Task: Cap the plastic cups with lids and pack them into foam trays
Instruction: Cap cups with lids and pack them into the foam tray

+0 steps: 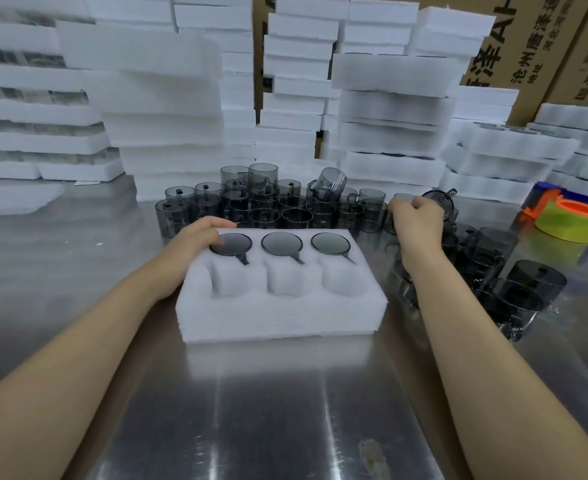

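Three capped cups (281, 242) are already sitting in the far row of the tray (278, 317), dark lids up, each with its little handle poking toward the near side. The three near pockets (285, 277) have nothing in them yet.

Going left to right: way over on the left and along the back it's just foam stacks (154, 98), piled high. Then the left hand (199, 237) comes in, clamped on the tray's far left corner, with fingers laid along the far edge and thumb touching the leftmost lid. The tray itself sits flat in the middle of the shiny metal table (251, 410).

Right behind the tray there's a crowd of loose cups (268, 202), smoky grey and see-through. Most are standing upright, a few are stacked on top, and one up there is tipped over at an angle.

The right hand (417, 216) is reaching past the tray's far right corner into that crowd. Its fingers are curled with the knuckles facing the camera, and it's pressed up against a tilted cup (439, 202). Honestly can't tell if it actually has hold of that one, since the fingertips are hidden.

More cups (514, 289) are bunched up to the right of that forearm. Past them, near the right edge, sits a tape dispenser (569, 216) with a yellow-green roll and orange core. Cardboard boxes (528, 46) stand behind the foam at the back right.
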`<action>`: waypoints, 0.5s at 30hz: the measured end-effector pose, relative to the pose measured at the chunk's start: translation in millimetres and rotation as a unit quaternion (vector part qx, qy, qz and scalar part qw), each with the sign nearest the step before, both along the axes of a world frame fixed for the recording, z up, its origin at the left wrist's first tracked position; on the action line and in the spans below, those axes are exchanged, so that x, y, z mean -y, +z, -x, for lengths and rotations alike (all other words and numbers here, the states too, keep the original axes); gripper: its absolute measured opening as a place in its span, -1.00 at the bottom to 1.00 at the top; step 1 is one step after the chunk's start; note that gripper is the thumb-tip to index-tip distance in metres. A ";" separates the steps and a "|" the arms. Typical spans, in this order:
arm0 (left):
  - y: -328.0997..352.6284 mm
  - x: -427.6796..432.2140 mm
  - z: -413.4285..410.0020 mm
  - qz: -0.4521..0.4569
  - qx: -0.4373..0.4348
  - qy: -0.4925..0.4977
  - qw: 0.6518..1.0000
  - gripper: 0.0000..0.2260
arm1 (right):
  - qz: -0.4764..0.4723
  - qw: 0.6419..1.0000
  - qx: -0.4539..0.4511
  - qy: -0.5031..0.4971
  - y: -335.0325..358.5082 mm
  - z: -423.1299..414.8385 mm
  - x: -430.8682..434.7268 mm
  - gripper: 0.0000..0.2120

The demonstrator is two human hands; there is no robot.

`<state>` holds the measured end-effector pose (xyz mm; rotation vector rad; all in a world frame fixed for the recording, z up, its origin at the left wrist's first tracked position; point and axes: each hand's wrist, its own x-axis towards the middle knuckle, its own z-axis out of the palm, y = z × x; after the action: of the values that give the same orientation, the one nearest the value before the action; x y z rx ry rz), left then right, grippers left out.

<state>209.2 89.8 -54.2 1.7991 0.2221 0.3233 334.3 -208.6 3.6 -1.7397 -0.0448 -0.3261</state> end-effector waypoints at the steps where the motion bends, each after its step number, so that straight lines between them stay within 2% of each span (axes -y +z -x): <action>1: -0.3 -0.3 0.1 -0.001 0.000 -0.001 1.000 -0.58 | 0.012 0.999 0.031 -0.009 -0.1 -0.1 -0.1 -0.72; 2: -0.6 -0.7 -0.1 -0.002 0.000 -0.001 1.000 -0.58 | 0.026 0.998 0.064 -0.013 2.3 4.4 -1.4 -0.69; 5: -1.5 -1.9 -0.4 -0.005 -0.003 0.000 1.000 -0.58 | 0.062 0.985 0.159 -0.009 9.9 18.4 -9.3 -0.93; 7: -1.6 -2.8 -0.6 -0.012 -0.004 0.004 1.000 -0.59 | 0.080 0.973 0.214 0.023 13.7 29.7 -19.9 -0.74; 10: 0.5 -2.0 -2.9 -0.024 -0.008 0.013 1.000 -0.61 | 0.079 0.953 0.283 0.076 16.1 51.9 -39.5 -0.85; 11: 1.2 -1.6 -3.7 -0.028 -0.010 0.021 0.999 -0.64 | 0.087 0.945 0.299 0.099 15.3 58.1 -44.5 -0.81; 13: 2.6 -1.2 -6.4 -0.030 -0.009 0.038 0.999 -0.64 | 0.142 0.914 0.345 0.159 12.1 69.7 -51.2 -0.77; 15: 2.9 -0.9 -9.4 -0.034 -0.010 0.047 0.998 -0.61 | 0.210 0.857 0.433 0.184 9.2 76.2 -54.0 -0.76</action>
<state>218.7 90.7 -51.3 1.8624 0.3143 0.3842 258.1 -154.6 12.8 -1.8196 -1.1647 -0.8371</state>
